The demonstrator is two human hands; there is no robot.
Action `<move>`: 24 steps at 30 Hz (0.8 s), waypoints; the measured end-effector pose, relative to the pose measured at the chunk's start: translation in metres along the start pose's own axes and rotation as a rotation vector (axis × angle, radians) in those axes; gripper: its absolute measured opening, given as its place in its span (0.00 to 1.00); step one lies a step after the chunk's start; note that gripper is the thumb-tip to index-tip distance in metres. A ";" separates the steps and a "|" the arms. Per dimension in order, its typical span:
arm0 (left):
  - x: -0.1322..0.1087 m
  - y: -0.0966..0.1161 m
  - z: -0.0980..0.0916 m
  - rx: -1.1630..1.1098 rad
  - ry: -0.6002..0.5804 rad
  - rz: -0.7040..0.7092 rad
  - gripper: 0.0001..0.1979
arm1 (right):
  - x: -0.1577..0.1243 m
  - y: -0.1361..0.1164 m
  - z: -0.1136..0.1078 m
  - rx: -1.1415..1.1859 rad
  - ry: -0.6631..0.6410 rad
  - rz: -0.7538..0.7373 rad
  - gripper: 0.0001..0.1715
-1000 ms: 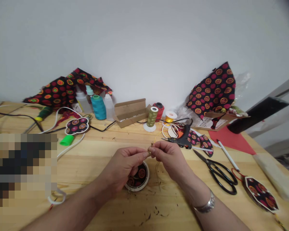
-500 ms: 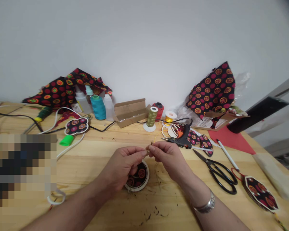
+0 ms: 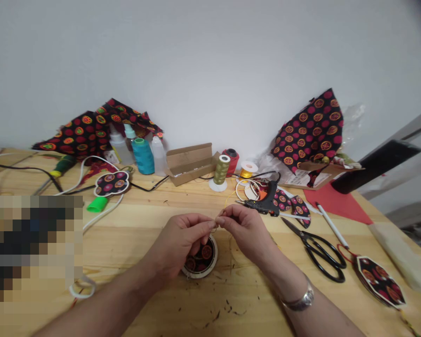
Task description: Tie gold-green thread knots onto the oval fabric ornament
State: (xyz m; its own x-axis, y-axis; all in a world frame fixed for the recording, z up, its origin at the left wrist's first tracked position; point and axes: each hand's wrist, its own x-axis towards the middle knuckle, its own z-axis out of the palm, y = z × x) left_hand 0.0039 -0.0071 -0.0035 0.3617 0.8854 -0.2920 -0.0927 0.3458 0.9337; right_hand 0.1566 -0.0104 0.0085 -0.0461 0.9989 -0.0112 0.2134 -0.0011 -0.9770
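Note:
My left hand (image 3: 185,236) and my right hand (image 3: 242,229) meet fingertip to fingertip above the table, both closed in a pinch. Between them runs a thin yellowish thread (image 3: 215,229), showing as a small loop under the fingertips; the rest is mostly covered by fingers. Loose thread ends hang below my right hand. Partly hidden under my left hand lies a round piece (image 3: 210,255) with a white rim and dark patterned fabric. Behind my right hand is a black glue gun (image 3: 263,204).
Black-handled scissors (image 3: 319,255) lie right of my right arm, with a white pen (image 3: 331,225) and an octagonal fabric piece (image 3: 381,281) beyond. Thread spools (image 3: 221,171), a cardboard box (image 3: 191,166) and bottles (image 3: 157,157) stand along the wall. Dark scraps (image 3: 217,316) litter the front.
My right hand has turned slightly and its fingertips press closer to my left ones. The thread between them shows less. The things on the table have stayed put.

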 end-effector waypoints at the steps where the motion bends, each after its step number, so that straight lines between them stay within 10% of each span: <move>1: 0.000 0.000 0.000 0.014 0.004 0.004 0.12 | 0.000 0.000 0.000 -0.027 -0.005 -0.013 0.06; 14: 0.000 0.003 -0.002 -0.026 -0.014 -0.014 0.11 | -0.001 0.004 -0.005 -0.258 0.078 -0.189 0.07; 24: -0.005 0.006 0.006 0.274 0.012 0.026 0.10 | 0.000 -0.002 -0.005 -0.040 0.049 -0.060 0.09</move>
State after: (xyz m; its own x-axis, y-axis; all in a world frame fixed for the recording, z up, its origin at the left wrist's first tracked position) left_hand 0.0067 -0.0111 0.0048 0.3510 0.8971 -0.2684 0.1533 0.2277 0.9616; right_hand 0.1614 -0.0097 0.0118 -0.0127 0.9982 0.0586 0.2509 0.0599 -0.9662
